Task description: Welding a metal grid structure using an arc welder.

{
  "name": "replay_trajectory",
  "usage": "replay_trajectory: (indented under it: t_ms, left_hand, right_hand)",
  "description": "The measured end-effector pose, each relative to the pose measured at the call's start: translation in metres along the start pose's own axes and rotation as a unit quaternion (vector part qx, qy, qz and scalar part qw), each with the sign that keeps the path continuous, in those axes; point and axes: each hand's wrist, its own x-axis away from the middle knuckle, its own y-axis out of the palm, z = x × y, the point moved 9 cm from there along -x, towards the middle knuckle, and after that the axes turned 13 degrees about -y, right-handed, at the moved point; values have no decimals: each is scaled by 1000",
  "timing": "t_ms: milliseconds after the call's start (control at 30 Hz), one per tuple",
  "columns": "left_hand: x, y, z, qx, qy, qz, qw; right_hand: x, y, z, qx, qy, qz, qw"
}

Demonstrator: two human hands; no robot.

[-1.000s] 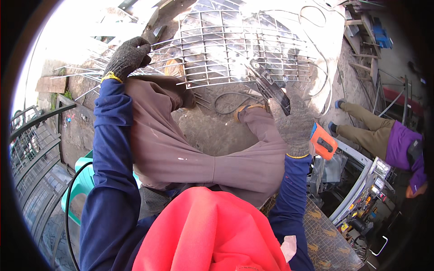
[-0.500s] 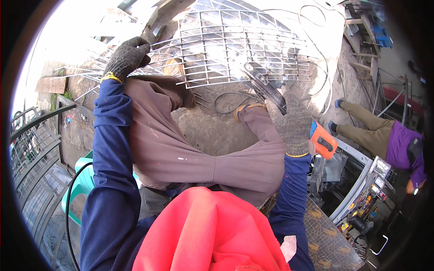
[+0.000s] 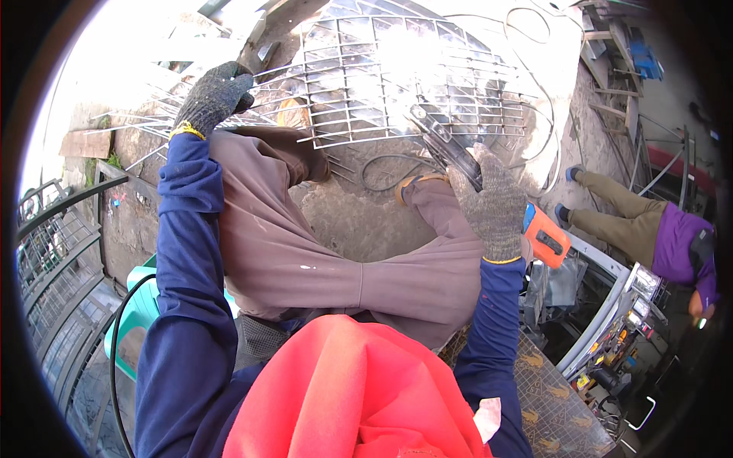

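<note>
A metal rod grid [image 3: 347, 91] lies in front of me at the top of the view. My left hand [image 3: 212, 101], in a dark knitted glove, is closed around the rod ends at the grid's left side. In my right hand [image 3: 495, 210], gloved in grey knit, is a welding electrode holder [image 3: 450, 149]. Its jaws point up and left over the grid. Intense white glare covers the bars just beyond the holder's tip, so the electrode and the contact spot are hidden.
Loose rods [image 3: 145, 126] lie to the left, near a green plastic stool [image 3: 137, 320]. A cable [image 3: 382, 159] loops on the ground below the grid. At right are an orange object [image 3: 547, 238], assorted tools [image 3: 611, 366] and a person in purple [image 3: 683, 244].
The white glare over the grid has grown much larger and brighter at the holder's tip. Both my hands have stayed almost in place.
</note>
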Motion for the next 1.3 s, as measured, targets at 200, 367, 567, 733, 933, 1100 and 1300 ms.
replay_trajectory:
  t_ms: [200, 367, 567, 733, 933, 1100, 1300]
  left_hand:
    - [0, 1, -6, 83, -14, -16, 996]
    - [5, 0, -1, 83, -18, -8, 996]
    - [1, 1, -5, 91, -17, -12, 996]
    - [-2, 2, -7, 85, -21, -18, 996]
    - [-1, 3, -5, 91, -15, -16, 996]
    - [-3, 3, -8, 101, -16, -17, 995]
    - [-9, 2, -3, -1, 23, 3, 1000]
  right_hand:
    - [1, -6, 0, -18, 6, 36, 999]
    - [3, -1, 5, -22, 21, 12, 999]
    - [1, 0, 2, -9, 21, -8, 1000]
    - [0, 1, 2, 10, 18, -21, 1000]
    - [0, 1, 4, -8, 23, -16, 1000]
    - [0, 0, 2, 6, 22, -16, 1000]
    - [0, 1, 3, -23, 3, 15, 1000]
